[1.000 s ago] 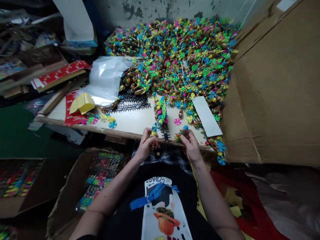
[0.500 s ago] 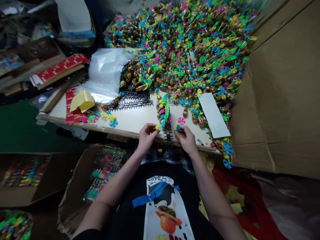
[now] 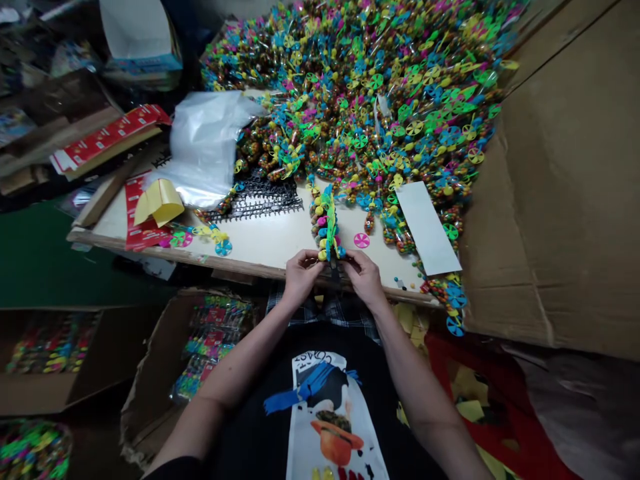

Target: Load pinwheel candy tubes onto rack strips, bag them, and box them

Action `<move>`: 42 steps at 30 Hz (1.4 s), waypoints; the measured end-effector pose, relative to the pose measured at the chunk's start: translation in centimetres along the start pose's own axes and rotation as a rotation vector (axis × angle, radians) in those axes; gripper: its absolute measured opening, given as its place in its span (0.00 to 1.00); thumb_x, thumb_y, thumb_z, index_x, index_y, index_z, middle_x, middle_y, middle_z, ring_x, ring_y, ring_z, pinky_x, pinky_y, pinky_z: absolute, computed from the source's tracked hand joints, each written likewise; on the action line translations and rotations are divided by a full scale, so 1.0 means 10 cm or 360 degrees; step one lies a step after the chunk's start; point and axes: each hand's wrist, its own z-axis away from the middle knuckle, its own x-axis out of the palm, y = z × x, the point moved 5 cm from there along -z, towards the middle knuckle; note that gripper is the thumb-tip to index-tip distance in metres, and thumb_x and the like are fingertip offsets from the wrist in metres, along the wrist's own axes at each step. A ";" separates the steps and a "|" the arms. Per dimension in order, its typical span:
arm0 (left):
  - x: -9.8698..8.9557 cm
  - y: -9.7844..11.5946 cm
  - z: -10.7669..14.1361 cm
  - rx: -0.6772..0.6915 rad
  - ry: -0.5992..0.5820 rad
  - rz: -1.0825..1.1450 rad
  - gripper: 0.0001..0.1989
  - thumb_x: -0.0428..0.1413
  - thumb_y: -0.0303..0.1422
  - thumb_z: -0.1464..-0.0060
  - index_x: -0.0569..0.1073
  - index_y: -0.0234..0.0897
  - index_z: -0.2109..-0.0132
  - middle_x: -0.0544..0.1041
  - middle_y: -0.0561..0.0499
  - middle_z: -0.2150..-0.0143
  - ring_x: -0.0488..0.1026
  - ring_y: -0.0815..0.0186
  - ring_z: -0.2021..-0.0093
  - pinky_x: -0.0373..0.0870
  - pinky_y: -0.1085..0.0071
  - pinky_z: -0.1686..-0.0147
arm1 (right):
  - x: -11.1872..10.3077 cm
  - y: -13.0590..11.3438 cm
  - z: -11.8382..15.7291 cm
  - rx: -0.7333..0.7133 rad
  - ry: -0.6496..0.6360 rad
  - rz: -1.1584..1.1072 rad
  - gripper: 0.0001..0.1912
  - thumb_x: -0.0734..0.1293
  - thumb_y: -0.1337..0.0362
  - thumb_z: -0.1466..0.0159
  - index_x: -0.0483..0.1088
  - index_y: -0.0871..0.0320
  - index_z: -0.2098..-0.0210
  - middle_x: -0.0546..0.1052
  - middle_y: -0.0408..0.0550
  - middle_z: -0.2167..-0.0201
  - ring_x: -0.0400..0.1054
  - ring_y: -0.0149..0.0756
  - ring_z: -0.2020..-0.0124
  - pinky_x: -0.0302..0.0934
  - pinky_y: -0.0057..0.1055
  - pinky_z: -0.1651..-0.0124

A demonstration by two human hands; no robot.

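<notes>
A row of small candy-filled toys point(image 3: 320, 223) with coloured caps and green and yellow fan wheels stands on the white table. It runs away from me along a black toothed plastic strip point(image 3: 334, 272). At the near end of the row, my left hand point(image 3: 303, 279) pinches a yellow-capped candy toy point(image 3: 323, 255) between thumb and fingers. From the other side my right hand point(image 3: 364, 275) is closed on a blue-capped candy toy point(image 3: 342, 253), mostly hidden by the fingers. A loose pink fan wheel point(image 3: 361, 241) lies just beyond my right hand.
A large heap of candy toys point(image 3: 360, 87) covers the back of the table. Left are clear plastic bags point(image 3: 203, 150), black strips point(image 3: 265, 200) and red cards point(image 3: 143, 227). A white card point(image 3: 429, 227) and a cardboard box point(image 3: 565, 200) are right. An open carton point(image 3: 145, 400) stands below.
My right hand has moved left with its blue-capped toy to the near end of the row. My left hand has shifted slightly right, so the two hands are closer together.
</notes>
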 end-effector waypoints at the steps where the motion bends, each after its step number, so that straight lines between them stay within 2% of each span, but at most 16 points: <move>1: 0.00 0.00 0.00 0.0014 0.0009 -0.0014 0.06 0.60 0.29 0.63 0.74 0.35 0.71 0.77 0.53 0.71 0.75 0.67 0.67 0.72 0.67 0.58 | 0.01 0.00 0.00 -0.0001 0.0009 0.0008 0.10 0.63 0.63 0.41 0.73 0.53 0.60 0.76 0.46 0.64 0.70 0.36 0.61 0.65 0.34 0.55; 5: 0.03 -0.01 -0.01 0.0036 0.0005 -0.0051 0.06 0.60 0.28 0.63 0.73 0.34 0.72 0.77 0.53 0.73 0.74 0.67 0.68 0.72 0.68 0.59 | 0.03 0.02 0.01 0.0011 0.0029 0.0035 0.10 0.63 0.65 0.43 0.74 0.55 0.63 0.76 0.47 0.65 0.71 0.37 0.62 0.66 0.34 0.56; 12: 0.12 -0.03 -0.01 -0.0003 -0.0030 -0.0055 0.05 0.61 0.29 0.64 0.73 0.35 0.74 0.76 0.54 0.75 0.73 0.68 0.70 0.71 0.69 0.62 | 0.05 0.09 0.00 0.0151 -0.0035 -0.0068 0.13 0.61 0.67 0.44 0.74 0.54 0.62 0.77 0.47 0.64 0.71 0.37 0.60 0.65 0.36 0.53; 19: 0.06 0.10 -0.27 0.0131 -0.0082 -0.0341 0.03 0.60 0.26 0.63 0.74 0.36 0.75 0.76 0.54 0.73 0.73 0.68 0.69 0.70 0.70 0.62 | 0.08 -0.01 -0.14 -0.0005 0.0056 0.0210 0.13 0.62 0.70 0.44 0.74 0.54 0.63 0.75 0.49 0.65 0.70 0.38 0.62 0.67 0.36 0.56; 22: -0.02 0.18 -0.40 0.0188 -0.0168 -0.0521 0.04 0.60 0.26 0.64 0.75 0.36 0.74 0.76 0.54 0.74 0.71 0.68 0.70 0.69 0.71 0.64 | 0.10 -0.08 -0.24 -0.0101 -0.0056 0.0281 0.13 0.62 0.70 0.43 0.75 0.54 0.62 0.76 0.48 0.66 0.71 0.38 0.62 0.67 0.35 0.57; 25: -0.14 0.24 -0.52 0.0138 -0.0492 -0.0634 0.10 0.62 0.28 0.63 0.78 0.37 0.68 0.78 0.51 0.71 0.73 0.66 0.70 0.70 0.70 0.65 | -0.05 -0.10 -0.42 -0.0163 -0.0144 0.0339 0.12 0.62 0.68 0.40 0.75 0.54 0.62 0.78 0.48 0.66 0.72 0.38 0.63 0.67 0.34 0.58; 27: -0.22 0.32 -0.68 0.0064 -0.0692 -0.0675 0.12 0.61 0.30 0.60 0.79 0.37 0.64 0.79 0.49 0.70 0.74 0.64 0.69 0.70 0.69 0.66 | -0.23 -0.09 -0.65 -0.0159 -0.0073 0.0411 0.11 0.61 0.66 0.39 0.76 0.54 0.62 0.79 0.49 0.65 0.73 0.38 0.64 0.67 0.35 0.59; 28: -0.25 0.38 -0.81 0.0055 -0.0725 -0.0711 0.11 0.60 0.31 0.59 0.79 0.37 0.64 0.79 0.48 0.70 0.75 0.64 0.70 0.70 0.69 0.66 | -0.32 -0.08 -0.81 -0.0152 -0.0019 0.0456 0.11 0.61 0.65 0.39 0.76 0.54 0.63 0.79 0.49 0.65 0.73 0.38 0.64 0.67 0.35 0.59; 30: -0.26 0.56 -1.18 0.0129 -0.0643 -0.0814 0.08 0.60 0.31 0.59 0.79 0.37 0.67 0.79 0.48 0.72 0.74 0.64 0.72 0.69 0.70 0.69 | -0.42 -0.05 -1.21 -0.0137 0.0072 0.0559 0.11 0.62 0.64 0.39 0.76 0.54 0.63 0.79 0.49 0.65 0.73 0.39 0.64 0.67 0.36 0.59; 33: -0.01 0.86 -1.87 0.0337 -0.0379 -0.0894 0.05 0.59 0.30 0.59 0.78 0.37 0.71 0.75 0.52 0.78 0.69 0.65 0.77 0.65 0.71 0.73 | -0.39 -0.03 -1.90 -0.0042 0.0167 0.0776 0.09 0.63 0.65 0.40 0.75 0.55 0.63 0.79 0.51 0.65 0.73 0.41 0.63 0.65 0.38 0.56; 36: 0.43 1.02 -2.47 0.0453 -0.0158 -0.1000 0.02 0.59 0.26 0.60 0.75 0.37 0.75 0.70 0.53 0.82 0.69 0.64 0.76 0.67 0.68 0.68 | -0.22 0.03 -2.44 0.0236 0.0141 0.1071 0.11 0.67 0.63 0.42 0.73 0.60 0.61 0.78 0.60 0.63 0.73 0.48 0.60 0.64 0.43 0.56; 38: 0.73 1.02 -2.76 0.0509 -0.0075 -0.1137 0.04 0.60 0.26 0.60 0.72 0.37 0.78 0.70 0.51 0.80 0.71 0.61 0.72 0.68 0.65 0.63 | -0.14 0.09 -2.64 0.0428 0.0087 0.1194 0.18 0.71 0.60 0.46 0.72 0.62 0.58 0.77 0.65 0.62 0.72 0.53 0.59 0.64 0.45 0.58; 40: 0.95 0.95 -2.97 0.0501 -0.0056 -0.1281 0.09 0.60 0.26 0.61 0.67 0.38 0.80 0.71 0.49 0.79 0.73 0.57 0.68 0.68 0.63 0.61 | -0.10 0.15 -2.73 0.0542 0.0037 0.1226 0.24 0.74 0.58 0.50 0.71 0.62 0.57 0.76 0.66 0.61 0.72 0.55 0.59 0.64 0.45 0.59; 42: 1.08 0.82 -3.13 0.0411 -0.0086 -0.1398 0.14 0.61 0.26 0.63 0.62 0.39 0.83 0.71 0.47 0.78 0.74 0.53 0.64 0.69 0.61 0.60 | -0.12 0.22 -2.73 0.0579 -0.0016 0.1188 0.21 0.75 0.59 0.52 0.71 0.60 0.61 0.77 0.63 0.64 0.72 0.54 0.60 0.64 0.44 0.60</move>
